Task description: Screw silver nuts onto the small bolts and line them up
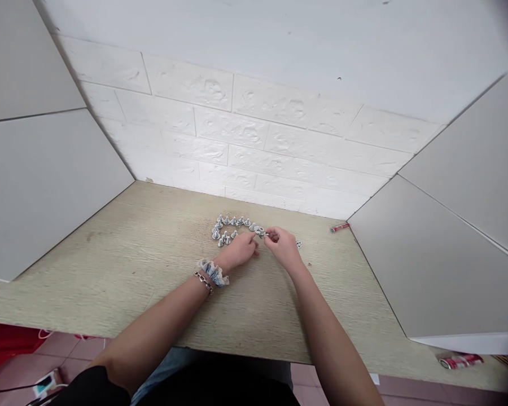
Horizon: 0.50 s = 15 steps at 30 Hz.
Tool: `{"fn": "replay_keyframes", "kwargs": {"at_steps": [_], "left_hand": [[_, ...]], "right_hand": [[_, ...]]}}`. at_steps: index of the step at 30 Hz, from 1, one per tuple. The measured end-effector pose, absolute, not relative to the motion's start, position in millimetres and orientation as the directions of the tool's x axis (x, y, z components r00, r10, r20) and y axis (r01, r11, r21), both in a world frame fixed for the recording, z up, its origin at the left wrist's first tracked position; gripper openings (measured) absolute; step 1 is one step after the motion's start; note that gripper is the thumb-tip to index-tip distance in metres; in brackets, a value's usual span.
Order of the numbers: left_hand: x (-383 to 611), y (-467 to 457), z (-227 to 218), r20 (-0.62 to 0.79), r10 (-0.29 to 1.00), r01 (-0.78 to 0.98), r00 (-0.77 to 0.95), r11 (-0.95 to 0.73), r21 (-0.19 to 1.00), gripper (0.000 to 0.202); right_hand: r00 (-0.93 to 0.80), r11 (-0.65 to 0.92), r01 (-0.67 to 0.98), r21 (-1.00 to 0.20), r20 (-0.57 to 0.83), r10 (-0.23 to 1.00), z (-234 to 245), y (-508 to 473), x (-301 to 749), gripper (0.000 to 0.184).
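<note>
Several small silver screws [228, 228] lie clustered on the pale wooden tabletop [152, 270] near the white brick wall. My left hand [239, 252], with a scrunchie and a chain bracelet on its wrist, rests by the cluster with its fingertips pinched toward one small metal piece [260, 231]. My right hand [283, 245] meets it from the right, fingers curled and pinched on the same piece. A few more screws [298, 243] show just past my right hand.
A small red object [339, 227] lies at the back right corner of the table. Grey panels stand on the left [46, 186] and right [440, 259]. A red and white can [459, 361] lies on the floor at the right.
</note>
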<state>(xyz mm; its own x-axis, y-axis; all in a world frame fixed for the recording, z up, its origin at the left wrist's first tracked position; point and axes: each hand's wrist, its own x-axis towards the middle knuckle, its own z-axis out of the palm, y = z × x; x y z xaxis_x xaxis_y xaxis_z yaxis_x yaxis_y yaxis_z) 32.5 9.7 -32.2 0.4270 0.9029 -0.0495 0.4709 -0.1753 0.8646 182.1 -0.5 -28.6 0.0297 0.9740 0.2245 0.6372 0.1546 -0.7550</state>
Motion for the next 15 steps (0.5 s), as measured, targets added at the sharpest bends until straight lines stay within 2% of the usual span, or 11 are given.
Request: {"fn": "replay_keyframes", "kwargs": {"at_steps": [4,8,15], "left_hand": [[33.1,9.9,-30.3,-0.159,0.896,0.343,0.415,0.007,0.939,0.025],[31.9,10.1,-22.9,-0.251,0.883,0.236,0.396,0.167,0.957,0.027],[29.7,13.1,-22.5,-0.298,0.871,0.215,0.39,0.229,0.949,0.041]], "right_hand": [[0.023,0.164,0.608,-0.777,0.224,0.974,-27.9,-1.4,180.6,0.018],[0.001,0.197,0.579,-0.792,0.241,0.97,-24.7,-4.4,177.1,0.018],[-0.052,0.237,0.53,-0.814,0.248,0.967,-19.6,-8.8,173.0,0.017]]}}
